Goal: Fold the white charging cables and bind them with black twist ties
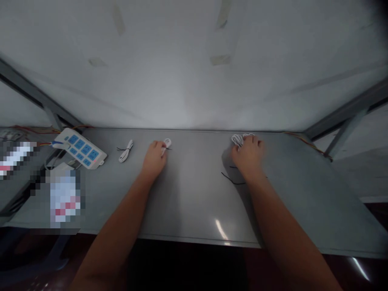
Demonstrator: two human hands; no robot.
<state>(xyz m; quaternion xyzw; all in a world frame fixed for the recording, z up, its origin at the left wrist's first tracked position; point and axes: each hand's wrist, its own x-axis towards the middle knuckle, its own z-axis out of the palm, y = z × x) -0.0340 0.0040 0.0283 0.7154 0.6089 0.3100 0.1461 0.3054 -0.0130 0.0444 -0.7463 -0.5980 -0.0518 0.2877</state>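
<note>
My left hand (154,158) has its fingers closed around a small white cable bundle (167,142) bound with a black tie; part of the bundle is hidden under the fingers. Farther right, my right hand (250,155) curls over loosely coiled white cables (237,140) near the back edge of the table, covering much of them. Beside and below the right wrist lie thin black ties (233,180). Another folded white cable (126,151), also wrapped with a black tie, rests on the tabletop to the left of my left hand.
The grey table (197,202) meets a pale wall (169,89) with tape pieces on it. A white power strip (81,148) with blue sockets and a plugged-in cord lies at the left, near a blurred-out object (65,198). Metal frame bars (348,107) slope along both sides.
</note>
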